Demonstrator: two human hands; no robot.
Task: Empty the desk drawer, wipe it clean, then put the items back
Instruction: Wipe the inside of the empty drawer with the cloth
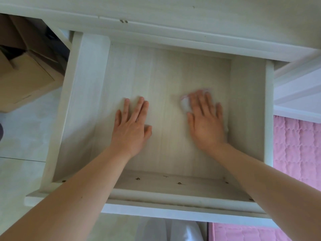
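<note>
The pale wooden desk drawer (83,108) is pulled out wide and nothing lies in it except my hands and a cloth. My left hand (132,126) rests flat on the drawer floor, fingers spread, holding nothing. My right hand (206,122) presses flat on a small white cloth with a pink edge (185,103), which peeks out past the fingertips and is blurred. Most of the cloth is hidden under the palm.
The white desk top (173,16) runs across the top above the drawer. A cardboard box (22,79) stands on the pale floor at the left. A pink quilted cover (297,146) lies at the right, under a white frame.
</note>
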